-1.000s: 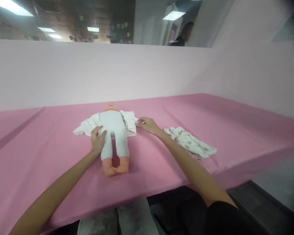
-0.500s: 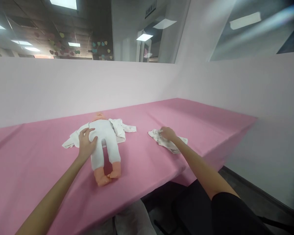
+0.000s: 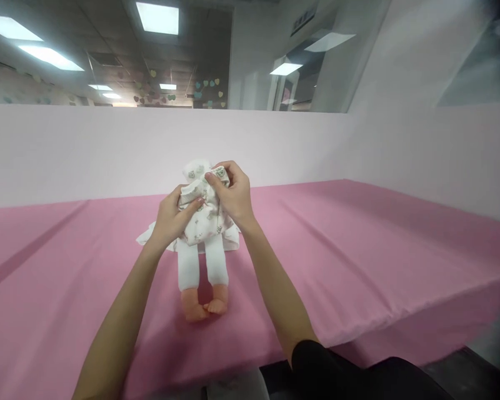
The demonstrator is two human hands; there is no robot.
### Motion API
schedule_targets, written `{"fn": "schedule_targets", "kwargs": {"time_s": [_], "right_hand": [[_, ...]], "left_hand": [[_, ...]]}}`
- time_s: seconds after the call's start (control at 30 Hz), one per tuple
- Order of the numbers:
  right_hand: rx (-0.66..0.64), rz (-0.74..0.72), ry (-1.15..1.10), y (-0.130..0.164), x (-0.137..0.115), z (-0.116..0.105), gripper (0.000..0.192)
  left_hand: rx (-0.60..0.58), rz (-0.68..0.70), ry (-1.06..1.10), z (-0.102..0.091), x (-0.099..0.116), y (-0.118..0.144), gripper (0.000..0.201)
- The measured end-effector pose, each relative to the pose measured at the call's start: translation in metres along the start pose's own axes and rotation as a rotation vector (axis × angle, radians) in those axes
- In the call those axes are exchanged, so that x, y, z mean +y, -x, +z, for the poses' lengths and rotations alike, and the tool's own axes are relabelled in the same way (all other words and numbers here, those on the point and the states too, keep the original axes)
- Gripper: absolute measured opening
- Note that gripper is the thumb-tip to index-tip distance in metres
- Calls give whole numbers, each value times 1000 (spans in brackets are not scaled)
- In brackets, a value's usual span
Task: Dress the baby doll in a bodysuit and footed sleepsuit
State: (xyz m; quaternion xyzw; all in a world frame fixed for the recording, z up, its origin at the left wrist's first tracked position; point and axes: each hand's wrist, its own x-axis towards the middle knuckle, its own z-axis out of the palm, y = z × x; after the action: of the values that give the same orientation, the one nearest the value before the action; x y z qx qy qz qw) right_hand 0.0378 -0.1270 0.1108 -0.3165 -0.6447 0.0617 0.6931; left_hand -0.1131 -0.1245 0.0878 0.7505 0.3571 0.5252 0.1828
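Printed white baby garment (image 3: 202,214), bunched, was held above the doll's torso, near the pink table's (image 3: 358,250) far edge; your left hand (image 3: 173,216) and right hand (image 3: 231,191) both pinched it. White-legged plastic doll (image 3: 204,272) lay beneath.

Bright, even light falls from recessed ceiling panels (image 3: 157,16) overhead, the nearest ones blown out to plain white. The pink tabletop (image 3: 358,250) shows little glare and only soft, faint shadows beneath the forearms and around the doll's legs (image 3: 202,266). The wide lens bends the partition wall (image 3: 87,150) and the table's edges, and the corners darken and smear, most at the upper and lower right. The centre is fairly sharp; the printed cloth (image 3: 202,214) is slightly soft, and the ceiling decorations beyond are hazy.
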Motion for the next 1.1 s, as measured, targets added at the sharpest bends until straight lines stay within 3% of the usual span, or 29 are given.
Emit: {"fn": "schedule_targets", "kwargs": {"time_s": [0.2, 0.37, 0.5, 0.57, 0.73, 0.8, 0.87, 0.97, 1.1], "right_hand": [[-14, -1, 30, 14, 9, 11, 25], [1, -23, -7, 14, 7, 3, 29], [67, -73, 17, 12, -1, -13, 27], [104, -103, 46, 10, -1, -20, 26], [193, -181, 117, 4, 7, -35, 28], [259, -198, 143, 2, 6, -45, 30], [362, -191, 169, 1, 2, -57, 27], [453, -139, 262, 2, -5, -73, 19], [323, -59, 387, 10, -18, -70, 13]], "left_hand": [[88, 30, -174, -43, 3, 6, 24], [169, 80, -270, -50, 1, 4, 21], [156, 128, -294, -50, 4, 4, 17], [29, 137, -260, -50, 11, 7, 20], [-528, 70, -127, -48, 29, 17, 25], [-600, 69, -229, -46, 29, 19, 27], [-549, 95, -378, -45, 27, 20, 29], [-366, 188, -470, -47, 30, 19, 26], [-113, 299, -389, -48, 39, 19, 19]]}}
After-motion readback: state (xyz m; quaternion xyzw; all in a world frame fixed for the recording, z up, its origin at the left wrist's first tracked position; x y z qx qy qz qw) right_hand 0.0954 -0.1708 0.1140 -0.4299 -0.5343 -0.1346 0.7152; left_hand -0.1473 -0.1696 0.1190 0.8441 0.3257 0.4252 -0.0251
